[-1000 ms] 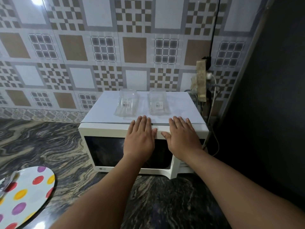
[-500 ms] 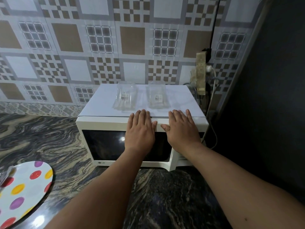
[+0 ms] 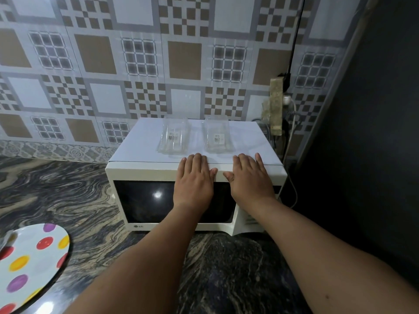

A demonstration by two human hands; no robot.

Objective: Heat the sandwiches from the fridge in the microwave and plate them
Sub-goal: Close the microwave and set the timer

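Note:
A white microwave (image 3: pixel 145 171) stands on the dark marbled counter with its dark-windowed door closed. My left hand (image 3: pixel 193 180) and my right hand (image 3: pixel 250 177) lie flat, side by side, on the front top edge of the microwave, fingers together, holding nothing. Two clear plastic sandwich boxes with barcode labels rest on the microwave's top, one on the left (image 3: pixel 174 138) and one on the right (image 3: pixel 217 135), just beyond my fingertips. They look empty. No sandwich shows through the dark window.
A white plate (image 3: pixel 29 266) with coloured dots lies on the counter (image 3: pixel 68 196) at the lower left. A power strip and cables (image 3: pixel 277 109) hang on the tiled wall behind the microwave's right side. A dark surface (image 3: pixel 367 132) fills the right.
Both hands stay flat on the microwave's front top edge. The view has tilted up slightly, so the microwave and plate sit lower in frame.

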